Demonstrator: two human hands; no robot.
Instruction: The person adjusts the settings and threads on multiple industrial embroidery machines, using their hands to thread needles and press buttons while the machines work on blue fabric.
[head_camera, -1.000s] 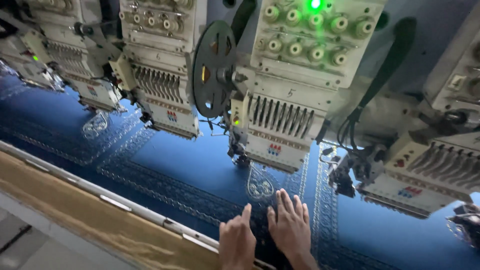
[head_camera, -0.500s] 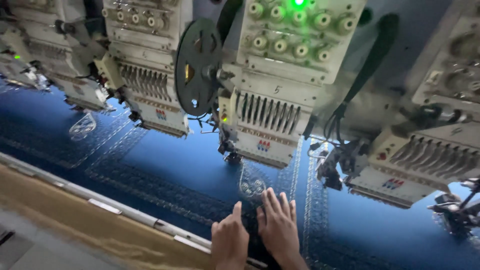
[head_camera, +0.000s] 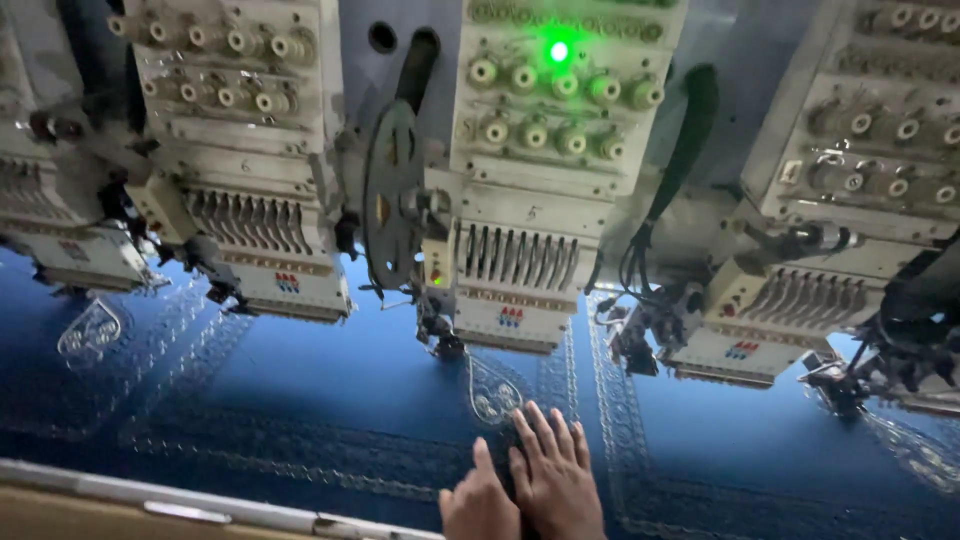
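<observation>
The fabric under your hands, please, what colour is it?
Deep blue fabric with pale stitched patterns, seen in the head view.

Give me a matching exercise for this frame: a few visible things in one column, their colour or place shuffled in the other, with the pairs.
Things:
1. indicator light
2. fabric
3. hands: left hand, right hand
4. round wheel

Descriptions:
A. blue, stretched under the machine heads
B. glowing green, up on the middle head
C. dark, between two heads
D. flat on the fabric at the bottom edge

Pairs: 1-B, 2-A, 3-D, 4-C
</observation>
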